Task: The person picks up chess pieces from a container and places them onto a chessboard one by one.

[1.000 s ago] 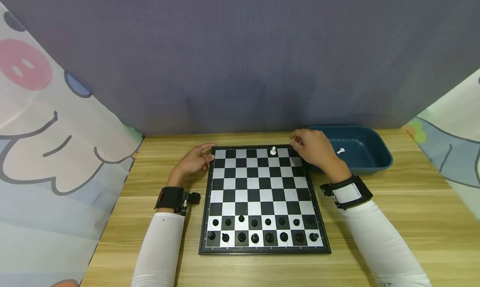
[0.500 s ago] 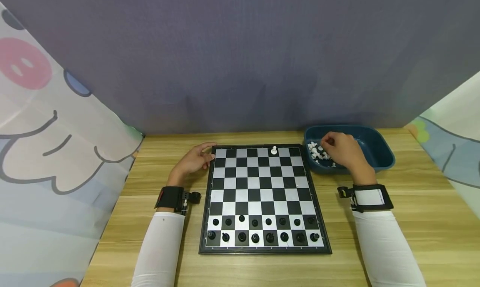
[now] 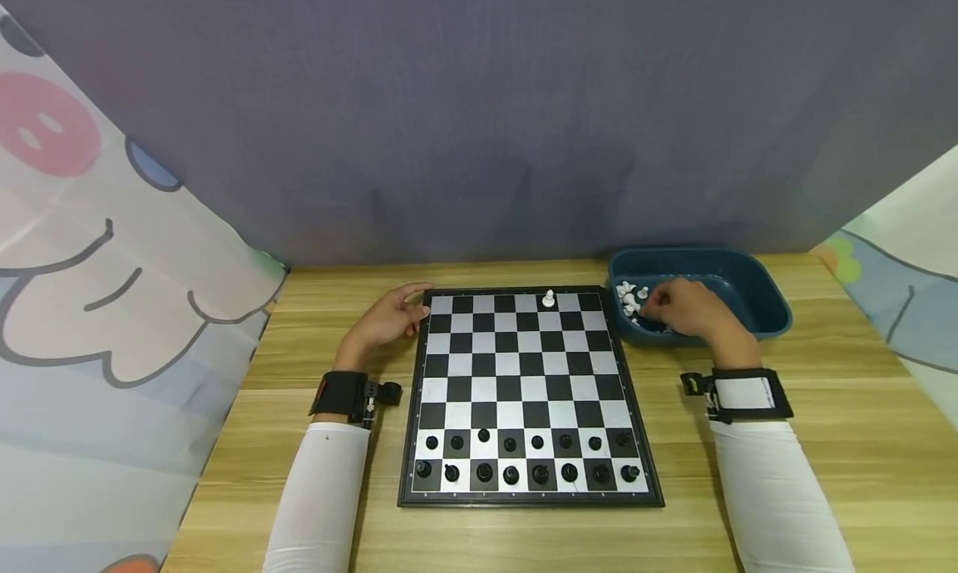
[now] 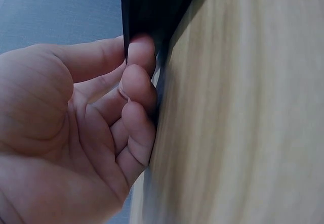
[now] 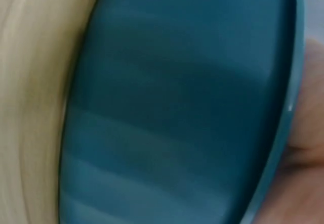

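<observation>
A black-and-white chessboard (image 3: 497,365) lies on the table. My left hand (image 3: 383,319) grips its far left edge, the thumb on one face and curled fingers (image 4: 137,90) at the other in the left wrist view. My right hand (image 3: 692,308) reaches into a blue plastic tub (image 3: 774,307), its fingertips down among loose white chess pieces (image 3: 627,294). Whether they pinch a piece is hidden; the tub's wall (image 5: 167,107) blocks the right wrist view. One white chess piece (image 3: 549,298) stands on the board's far row.
Two rows of black chess pieces (image 3: 511,475) stand along the board's near side. The tub sits right beside the board's far right corner. A grey partition (image 3: 479,124) rises behind the wooden table (image 3: 337,286), and patterned cloth (image 3: 90,307) hangs on the left.
From the board's far right corner my right hand has moved right into the tub and lowered among the pieces. My left hand has stayed at the board's edge.
</observation>
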Demonstrator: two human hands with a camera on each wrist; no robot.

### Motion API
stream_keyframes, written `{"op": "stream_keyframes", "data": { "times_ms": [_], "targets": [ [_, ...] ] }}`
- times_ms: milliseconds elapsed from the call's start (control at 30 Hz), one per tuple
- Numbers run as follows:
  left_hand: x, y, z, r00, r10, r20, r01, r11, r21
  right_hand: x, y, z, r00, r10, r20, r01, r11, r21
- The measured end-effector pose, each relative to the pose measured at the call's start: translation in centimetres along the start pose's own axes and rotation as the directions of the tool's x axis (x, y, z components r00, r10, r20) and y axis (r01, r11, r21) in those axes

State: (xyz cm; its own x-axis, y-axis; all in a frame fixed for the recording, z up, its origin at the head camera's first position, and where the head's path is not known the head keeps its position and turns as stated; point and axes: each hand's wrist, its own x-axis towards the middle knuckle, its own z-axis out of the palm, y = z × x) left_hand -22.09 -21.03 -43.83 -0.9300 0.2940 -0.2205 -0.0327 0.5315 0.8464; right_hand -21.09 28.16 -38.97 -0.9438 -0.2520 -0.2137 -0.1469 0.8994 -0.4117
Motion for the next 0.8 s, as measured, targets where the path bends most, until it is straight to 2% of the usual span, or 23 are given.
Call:
{"op": "stream_keyframes", "data": {
  "times_ms": [300, 567, 800],
  "targets": [
    [-0.02, 0.04, 0.05, 1.000, -0.002, 0.010, 0.002, 1.000, -0.017, 0.05, -0.01, 0.34, 0.998, 0.044, 0.042, -0.044, 0.999, -0.004],
    [-0.01, 0.10, 0.05, 1.000, -0.006, 0.007, 0.007, 1.000, -0.016, -0.01, -0.07, 0.14, 0.999, 0.011, -0.033, -0.012, 0.999, -0.045],
    [-0.04, 0.08, 0.00, 1.000, 0.000, 0.009, 0.000, 1.000, -0.016, -0.17, -0.29, -0.04, 0.993, 0.023, -0.113, -0.027, 0.999, -0.040]
  ]
}}
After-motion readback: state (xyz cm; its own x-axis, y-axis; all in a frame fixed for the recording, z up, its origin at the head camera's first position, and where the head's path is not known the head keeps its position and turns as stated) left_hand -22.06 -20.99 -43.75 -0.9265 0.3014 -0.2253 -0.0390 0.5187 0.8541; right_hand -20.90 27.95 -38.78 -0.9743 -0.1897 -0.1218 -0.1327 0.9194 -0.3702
